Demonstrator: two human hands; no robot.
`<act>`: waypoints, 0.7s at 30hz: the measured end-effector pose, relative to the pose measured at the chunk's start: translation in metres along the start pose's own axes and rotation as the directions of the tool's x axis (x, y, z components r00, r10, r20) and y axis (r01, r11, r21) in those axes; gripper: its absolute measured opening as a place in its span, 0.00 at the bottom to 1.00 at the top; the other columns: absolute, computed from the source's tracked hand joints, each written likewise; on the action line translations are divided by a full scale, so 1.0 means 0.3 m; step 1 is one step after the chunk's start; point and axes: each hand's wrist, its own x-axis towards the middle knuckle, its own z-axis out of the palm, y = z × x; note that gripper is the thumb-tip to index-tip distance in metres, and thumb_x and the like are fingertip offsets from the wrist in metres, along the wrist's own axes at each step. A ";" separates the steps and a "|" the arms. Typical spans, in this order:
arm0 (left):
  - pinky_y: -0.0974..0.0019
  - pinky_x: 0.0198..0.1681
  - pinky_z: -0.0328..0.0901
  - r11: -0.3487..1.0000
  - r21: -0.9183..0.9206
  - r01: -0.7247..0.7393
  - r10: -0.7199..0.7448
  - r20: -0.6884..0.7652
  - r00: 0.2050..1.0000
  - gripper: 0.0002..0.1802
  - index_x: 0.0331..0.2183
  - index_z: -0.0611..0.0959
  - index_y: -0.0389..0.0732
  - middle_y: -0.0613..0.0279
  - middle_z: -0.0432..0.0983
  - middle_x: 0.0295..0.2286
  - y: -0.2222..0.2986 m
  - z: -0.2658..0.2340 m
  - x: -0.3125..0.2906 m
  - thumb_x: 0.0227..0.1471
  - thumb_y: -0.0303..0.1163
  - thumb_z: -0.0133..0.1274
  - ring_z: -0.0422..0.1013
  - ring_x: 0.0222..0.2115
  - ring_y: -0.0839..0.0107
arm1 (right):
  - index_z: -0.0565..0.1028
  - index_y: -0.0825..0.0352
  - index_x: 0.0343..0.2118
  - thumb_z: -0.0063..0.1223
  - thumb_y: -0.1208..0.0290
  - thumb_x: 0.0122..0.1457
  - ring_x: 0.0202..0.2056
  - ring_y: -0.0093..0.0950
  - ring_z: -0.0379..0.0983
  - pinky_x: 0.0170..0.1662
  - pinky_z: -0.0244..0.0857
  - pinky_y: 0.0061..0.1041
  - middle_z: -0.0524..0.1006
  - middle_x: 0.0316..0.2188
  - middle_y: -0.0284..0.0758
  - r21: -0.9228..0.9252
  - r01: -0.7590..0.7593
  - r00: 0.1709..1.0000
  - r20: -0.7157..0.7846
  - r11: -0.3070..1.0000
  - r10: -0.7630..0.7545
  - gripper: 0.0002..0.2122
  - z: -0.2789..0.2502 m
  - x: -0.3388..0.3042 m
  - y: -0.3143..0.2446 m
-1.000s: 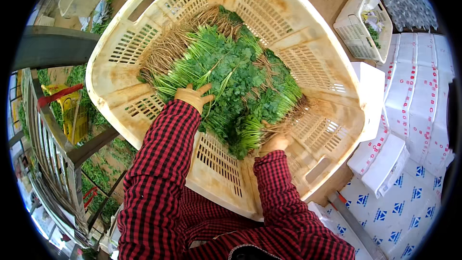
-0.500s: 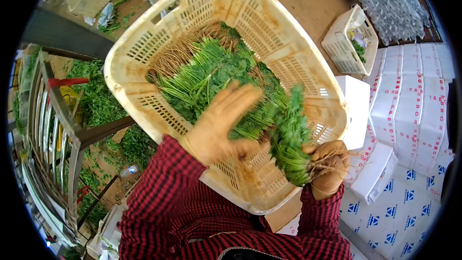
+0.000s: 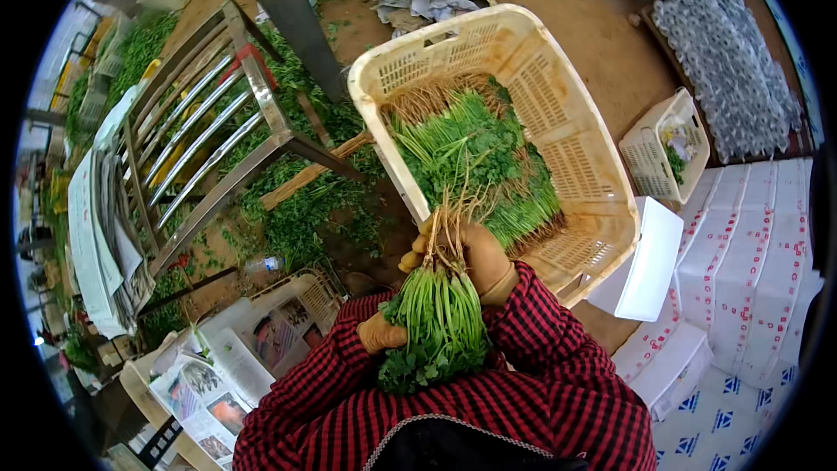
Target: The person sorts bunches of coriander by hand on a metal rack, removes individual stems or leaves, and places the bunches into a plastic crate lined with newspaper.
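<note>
A bunch of coriander [image 3: 442, 310] is held close against my chest, its brown roots pointing up and away and its leaves hanging toward me. My right hand [image 3: 481, 260], in a tan glove, is closed round the root end. On the left side of the bunch, my gloved left hand [image 3: 381, 333] grips the stems lower down, its fingertips partly hidden behind them. Just beyond my hands stands a large cream plastic crate [image 3: 575, 113] with slotted walls. More bunches of coriander [image 3: 471, 144] lie packed in it, some with their roots along the far wall.
Left of the crate is a metal frame [image 3: 279, 122] with bars, above loose greens [image 3: 305, 218] on the floor. Newspaper [image 3: 218, 384] lies at lower left. White boxes [image 3: 724, 253] are stacked at right, near a small crate [image 3: 649, 153] and plastic-wrapped goods [image 3: 728, 70].
The bunch has come from over the crate's near right corner to my chest, roots now upward. My left hand has left the space over the crate and taken hold of the stems. The view has shifted left.
</note>
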 end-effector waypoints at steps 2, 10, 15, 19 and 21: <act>0.57 0.58 0.66 0.998 0.009 -0.066 0.066 -0.050 0.997 0.52 0.63 0.68 0.37 0.58 0.72 0.56 -0.013 -0.013 -0.069 0.46 0.55 0.70 0.70 0.55 0.63 | 0.63 0.70 0.61 0.47 0.47 0.68 0.49 0.45 0.77 0.51 0.75 0.46 0.76 0.51 0.48 -0.099 0.008 1.000 -0.019 0.995 -0.010 0.30 0.056 -0.031 0.039; 0.57 0.56 0.68 0.973 0.093 -0.211 0.230 -0.423 0.877 0.28 0.59 0.73 0.36 0.56 0.76 0.52 0.111 0.104 -0.263 0.59 0.32 0.60 0.73 0.51 0.64 | 0.63 0.73 0.64 0.61 0.77 0.54 0.56 0.31 0.70 0.61 0.63 0.28 0.73 0.57 0.41 -0.818 0.265 0.949 0.129 0.510 -0.287 0.33 0.264 -0.106 0.235; 0.54 0.57 0.67 0.934 0.155 -0.323 0.358 -0.456 0.815 0.29 0.61 0.70 0.34 0.51 0.73 0.55 0.179 0.147 -0.402 0.65 0.39 0.53 0.71 0.54 0.62 | 0.67 0.73 0.60 0.62 0.82 0.52 0.54 0.29 0.71 0.60 0.64 0.28 0.74 0.54 0.40 -0.788 0.379 0.866 0.117 0.485 -0.486 0.30 0.383 -0.015 0.397; 0.54 0.62 0.63 0.897 0.030 -0.442 0.424 -0.347 0.837 0.33 0.64 0.67 0.37 0.49 0.68 0.60 0.006 -0.165 -0.459 0.66 0.47 0.50 0.67 0.58 0.62 | 0.67 0.72 0.60 0.61 0.83 0.53 0.55 0.31 0.71 0.61 0.63 0.30 0.74 0.54 0.40 -0.823 0.477 0.798 0.258 0.309 -0.545 0.29 0.511 0.094 0.553; 0.57 0.63 0.62 0.858 -0.174 -0.483 0.438 -0.241 0.866 0.35 0.64 0.67 0.39 0.52 0.68 0.60 0.088 -0.173 -0.481 0.63 0.45 0.54 0.67 0.58 0.63 | 0.67 0.72 0.61 0.59 0.82 0.53 0.53 0.30 0.72 0.58 0.66 0.29 0.73 0.54 0.41 -0.859 0.503 0.729 0.359 0.100 -0.582 0.29 0.547 0.118 0.620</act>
